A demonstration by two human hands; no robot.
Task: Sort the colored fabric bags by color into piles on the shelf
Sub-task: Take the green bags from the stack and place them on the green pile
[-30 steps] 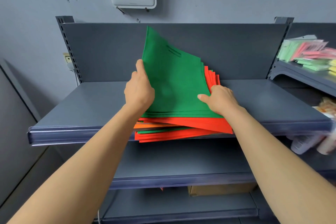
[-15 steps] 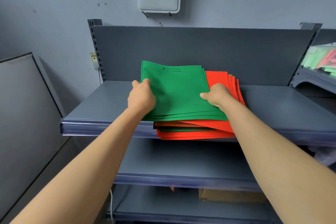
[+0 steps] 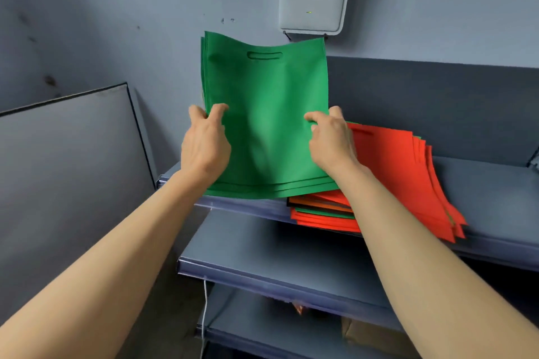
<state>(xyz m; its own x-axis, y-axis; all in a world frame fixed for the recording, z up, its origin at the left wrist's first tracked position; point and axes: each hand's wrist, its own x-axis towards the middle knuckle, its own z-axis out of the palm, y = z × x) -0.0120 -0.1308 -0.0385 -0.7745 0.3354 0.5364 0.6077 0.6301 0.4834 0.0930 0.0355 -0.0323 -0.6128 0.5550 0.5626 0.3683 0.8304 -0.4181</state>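
Green bags [image 3: 268, 125]: you hold a small sheaf of them upright, handle slot at the top, over the left end of the shelf [image 3: 481, 198]. The bottom edges hang just above its front lip.
Your left hand [image 3: 205, 144]: it pinches the sheaf's left edge, thumb in front and fingers curled behind.
Your right hand [image 3: 332, 140]: it grips the right edge at about the same height, thumb on the front face.
Red bags [image 3: 402, 172]: fanned flat on the shelf, just right of your right hand and partly behind it.
Count, green in hand: at least three layered bottom edges show; you cannot tell the exact number.
Count, red: several fanned edges, too blurred to number.
Under the red: one orange edge [image 3: 320, 202] and one green edge [image 3: 323, 212] show in the stack.
Hands: two, both on the green sheaf.
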